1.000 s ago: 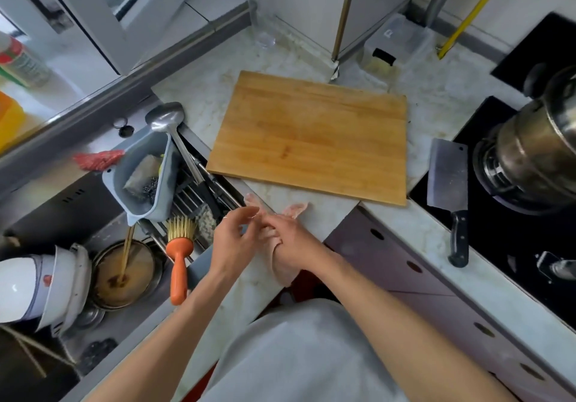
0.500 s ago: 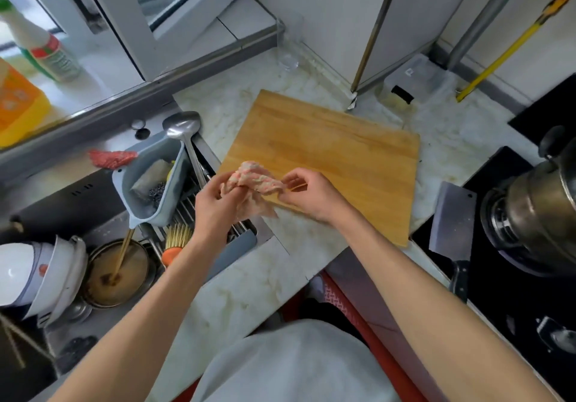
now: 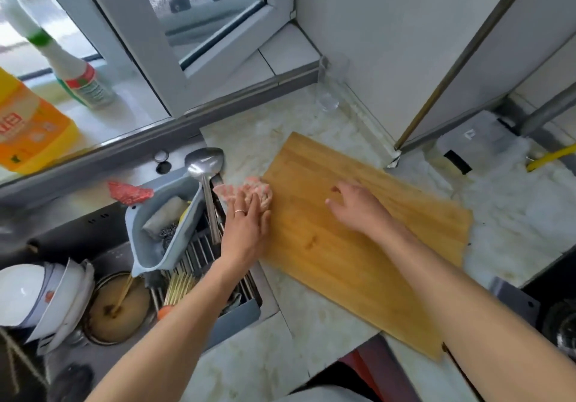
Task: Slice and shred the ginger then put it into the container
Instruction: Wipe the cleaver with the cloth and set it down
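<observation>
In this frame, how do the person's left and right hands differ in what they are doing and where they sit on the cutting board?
The left hand presses a pink cloth with straight fingers at the left edge of the cutting board; the right hand holds nothing, fingers spread over the board's middle. The left hand wears a ring; none shows on the right. Both are bare and open.

Both forearms reach forward. The left hand (image 3: 246,227) lies flat with straight fingers, a ring on one. The right hand (image 3: 358,208) hovers palm-down, fingers loosely spread.
</observation>
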A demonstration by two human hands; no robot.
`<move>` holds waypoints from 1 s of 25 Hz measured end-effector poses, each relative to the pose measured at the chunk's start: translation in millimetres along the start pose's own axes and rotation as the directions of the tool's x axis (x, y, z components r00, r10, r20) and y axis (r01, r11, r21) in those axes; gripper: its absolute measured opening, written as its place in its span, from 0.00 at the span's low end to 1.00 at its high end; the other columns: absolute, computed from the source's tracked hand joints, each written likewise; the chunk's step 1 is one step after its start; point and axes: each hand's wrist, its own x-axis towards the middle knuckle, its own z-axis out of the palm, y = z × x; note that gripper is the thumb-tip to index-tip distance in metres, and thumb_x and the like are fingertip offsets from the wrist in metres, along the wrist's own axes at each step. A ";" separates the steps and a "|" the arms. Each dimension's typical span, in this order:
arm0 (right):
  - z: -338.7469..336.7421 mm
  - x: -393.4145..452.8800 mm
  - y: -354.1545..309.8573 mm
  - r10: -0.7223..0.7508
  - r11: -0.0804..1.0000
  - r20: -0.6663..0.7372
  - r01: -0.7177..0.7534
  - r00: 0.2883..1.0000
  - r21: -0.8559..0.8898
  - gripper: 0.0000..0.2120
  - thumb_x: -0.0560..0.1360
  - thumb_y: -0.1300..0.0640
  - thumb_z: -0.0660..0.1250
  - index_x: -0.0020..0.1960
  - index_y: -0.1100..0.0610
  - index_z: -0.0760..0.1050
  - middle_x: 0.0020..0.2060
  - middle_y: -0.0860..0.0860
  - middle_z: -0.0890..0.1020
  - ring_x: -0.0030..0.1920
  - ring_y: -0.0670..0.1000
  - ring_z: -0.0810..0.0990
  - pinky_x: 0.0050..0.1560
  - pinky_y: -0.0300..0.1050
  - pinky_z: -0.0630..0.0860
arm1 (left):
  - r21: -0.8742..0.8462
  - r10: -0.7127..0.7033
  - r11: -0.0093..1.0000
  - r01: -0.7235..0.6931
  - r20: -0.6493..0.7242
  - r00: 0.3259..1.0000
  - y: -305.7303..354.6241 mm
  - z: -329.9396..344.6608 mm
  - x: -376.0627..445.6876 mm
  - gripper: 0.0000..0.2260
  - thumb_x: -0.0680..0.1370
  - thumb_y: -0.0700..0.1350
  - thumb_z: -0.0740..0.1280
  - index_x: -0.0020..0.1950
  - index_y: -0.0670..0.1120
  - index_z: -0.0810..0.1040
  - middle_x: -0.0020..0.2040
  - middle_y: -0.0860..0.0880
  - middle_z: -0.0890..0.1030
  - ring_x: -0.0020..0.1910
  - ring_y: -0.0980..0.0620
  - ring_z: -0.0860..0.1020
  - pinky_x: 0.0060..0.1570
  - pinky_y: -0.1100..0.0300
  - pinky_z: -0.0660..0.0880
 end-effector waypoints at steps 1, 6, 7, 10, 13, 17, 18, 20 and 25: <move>-0.7 12.4 0.0 -0.028 0.996 0.033 0.030 0.999 -0.080 0.26 0.82 0.47 0.62 0.77 0.54 0.63 0.74 0.58 0.65 0.74 0.60 0.65 0.71 0.52 0.68 | -0.065 -0.009 0.998 0.008 -0.011 1.000 -3.3 -3.0 5.7 0.22 0.85 0.52 0.55 0.79 0.47 0.63 0.80 0.42 0.55 0.79 0.40 0.54 0.76 0.50 0.53; 20.3 48.4 -11.9 -0.047 0.922 0.227 0.130 0.973 -0.365 0.40 0.79 0.36 0.61 0.82 0.46 0.46 0.81 0.57 0.41 0.79 0.66 0.42 0.78 0.62 0.47 | -0.217 -0.099 0.973 0.078 -0.088 0.991 -1.6 -7.2 55.4 0.17 0.83 0.46 0.59 0.72 0.49 0.73 0.73 0.42 0.71 0.69 0.39 0.71 0.65 0.50 0.69; 23.0 50.6 -12.3 -0.041 0.915 0.229 0.129 0.973 -0.382 0.40 0.78 0.34 0.61 0.82 0.46 0.45 0.81 0.57 0.40 0.79 0.67 0.41 0.78 0.62 0.46 | -0.221 -0.087 0.973 0.067 -0.083 0.993 10.6 -5.7 77.3 0.16 0.83 0.46 0.59 0.71 0.48 0.74 0.71 0.42 0.73 0.66 0.38 0.73 0.61 0.51 0.70; 20.7 55.8 -11.8 -0.037 0.899 0.243 0.139 0.969 -0.416 0.41 0.78 0.34 0.61 0.82 0.44 0.44 0.81 0.57 0.40 0.79 0.67 0.42 0.78 0.63 0.47 | -0.133 -0.026 0.991 0.018 -0.058 0.998 55.3 -0.2 154.4 0.15 0.83 0.47 0.58 0.67 0.47 0.75 0.69 0.43 0.75 0.62 0.37 0.75 0.62 0.48 0.68; 15.9 60.8 -10.7 -0.049 0.891 0.256 0.158 0.965 -0.425 0.42 0.77 0.33 0.61 0.82 0.43 0.43 0.81 0.56 0.41 0.79 0.68 0.43 0.78 0.63 0.48 | 0.070 0.037 0.997 -0.035 -0.021 0.999 56.9 -1.2 180.0 0.15 0.83 0.48 0.57 0.68 0.49 0.76 0.73 0.49 0.72 0.67 0.42 0.73 0.74 0.43 0.53; 16.6 63.3 -6.6 -0.047 0.875 0.272 0.171 0.961 -0.454 0.43 0.77 0.31 0.60 0.82 0.43 0.41 0.81 0.56 0.41 0.79 0.68 0.43 0.77 0.64 0.47 | 0.069 0.003 0.998 0.003 -0.086 0.996 1.1 -15.7 104.4 0.09 0.79 0.39 0.61 0.52 0.46 0.81 0.72 0.49 0.74 0.67 0.43 0.74 0.69 0.43 0.65; 17.4 63.3 -7.1 -0.052 0.871 0.269 0.176 0.962 -0.459 0.43 0.77 0.31 0.59 0.82 0.43 0.41 0.81 0.57 0.41 0.79 0.68 0.43 0.77 0.64 0.47 | 0.038 0.000 0.999 0.004 -0.090 0.996 -4.5 -19.7 88.9 0.07 0.77 0.37 0.62 0.45 0.44 0.79 0.69 0.47 0.76 0.64 0.41 0.76 0.60 0.44 0.72; 16.4 62.2 -6.9 -0.084 0.868 0.268 0.203 0.960 -0.454 0.43 0.77 0.31 0.59 0.82 0.44 0.41 0.81 0.57 0.42 0.79 0.68 0.44 0.77 0.64 0.48 | 0.082 -0.009 0.996 0.017 -0.100 0.995 -3.0 -21.4 94.1 0.07 0.77 0.36 0.62 0.41 0.44 0.75 0.63 0.44 0.80 0.55 0.38 0.79 0.42 0.51 0.74; -19.7 52.1 35.7 -0.156 0.904 0.236 0.235 0.959 -0.357 0.39 0.79 0.42 0.65 0.82 0.49 0.49 0.81 0.55 0.46 0.81 0.59 0.47 0.78 0.56 0.52 | 0.069 0.036 0.997 -0.032 -0.058 0.998 63.1 -21.8 190.7 0.12 0.81 0.44 0.60 0.61 0.51 0.80 0.56 0.44 0.83 0.53 0.39 0.79 0.47 0.53 0.72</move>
